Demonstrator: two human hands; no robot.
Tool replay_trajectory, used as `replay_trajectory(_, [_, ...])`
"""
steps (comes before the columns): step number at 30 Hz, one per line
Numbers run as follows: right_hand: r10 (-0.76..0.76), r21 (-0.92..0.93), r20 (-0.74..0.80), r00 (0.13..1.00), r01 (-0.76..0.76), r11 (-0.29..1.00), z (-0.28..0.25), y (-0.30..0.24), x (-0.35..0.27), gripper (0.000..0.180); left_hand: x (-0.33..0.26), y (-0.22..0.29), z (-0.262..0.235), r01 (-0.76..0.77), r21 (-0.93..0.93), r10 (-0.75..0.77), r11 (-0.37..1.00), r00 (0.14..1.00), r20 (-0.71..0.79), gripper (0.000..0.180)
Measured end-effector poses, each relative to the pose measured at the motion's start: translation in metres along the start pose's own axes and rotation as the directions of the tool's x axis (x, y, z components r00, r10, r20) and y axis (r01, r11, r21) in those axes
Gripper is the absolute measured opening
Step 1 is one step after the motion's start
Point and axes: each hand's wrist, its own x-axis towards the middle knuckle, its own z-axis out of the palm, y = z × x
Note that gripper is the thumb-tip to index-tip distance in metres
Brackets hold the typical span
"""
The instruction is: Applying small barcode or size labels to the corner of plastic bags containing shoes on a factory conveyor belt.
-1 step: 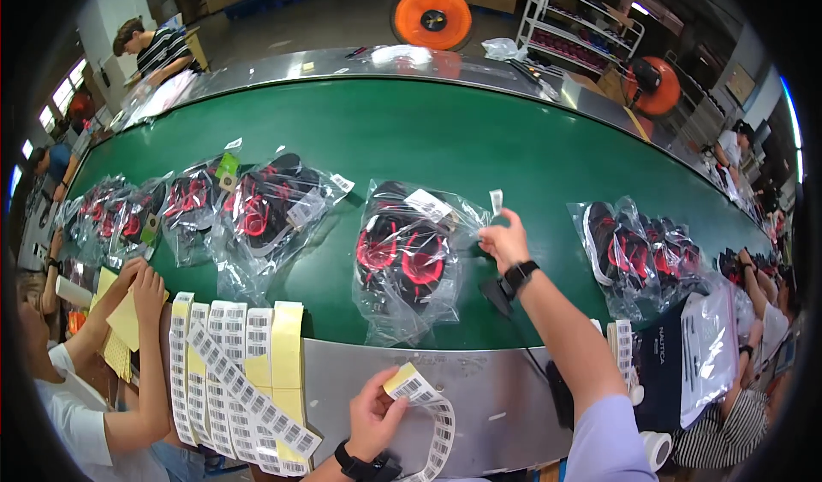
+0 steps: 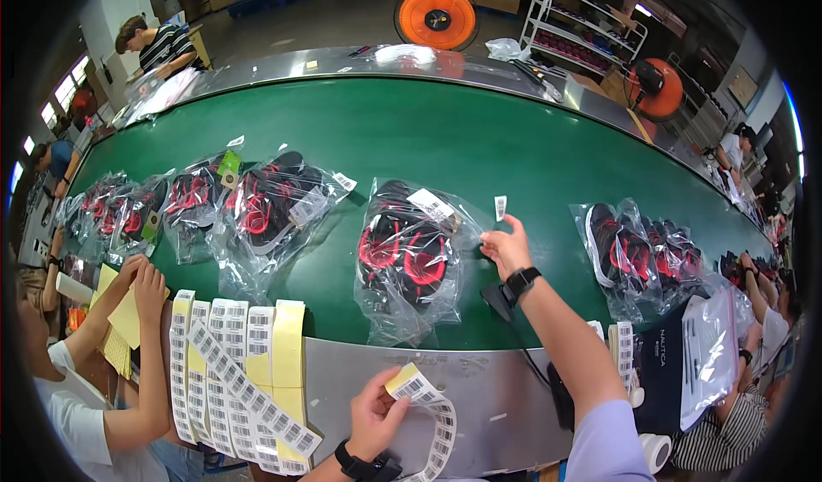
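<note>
My left hand [image 2: 377,415] is closed on the end of a strip of barcode labels [image 2: 441,431], whose yellow backing shows near the fingers. The strip curls down over the metal table edge. My right hand [image 2: 509,249] pinches the right-hand corner of a clear plastic bag [image 2: 467,217]. A small white barcode label [image 2: 501,207] stands up just above its fingertips, apparently at the bag's corner. Inside the bag lies a pair of black shoes [image 2: 402,255] with red linings, under a larger white label [image 2: 430,204]. Both wrists wear black bands.
More bagged shoes lie left [image 2: 272,199] and right [image 2: 634,246] on the green belt [image 2: 514,131]. Several label strips [image 2: 231,371] hang over the near left edge. A black device [image 2: 498,300] with a cable stands by my right wrist. Co-workers sit close on both sides.
The small label above my right fingertips has turned to show more of its face. My right hand has shifted only slightly; my left hand keeps its place.
</note>
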Motion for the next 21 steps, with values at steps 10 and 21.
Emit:
replay_trajectory(10, [-0.526,-0.260,0.056,0.849,0.521,0.813,0.008,-0.067,0.039,0.018,0.002,-0.004,-0.002,0.006,-0.024,-0.006,1.000,1.000,0.025,0.046])
replay_trajectory(21, [-0.023,-0.676,0.233,0.972,0.178,0.715,0.045,-0.075,0.063,0.009,0.004,-0.003,-0.005,0.032,-0.029,-0.031,0.999,0.999,0.045,0.047])
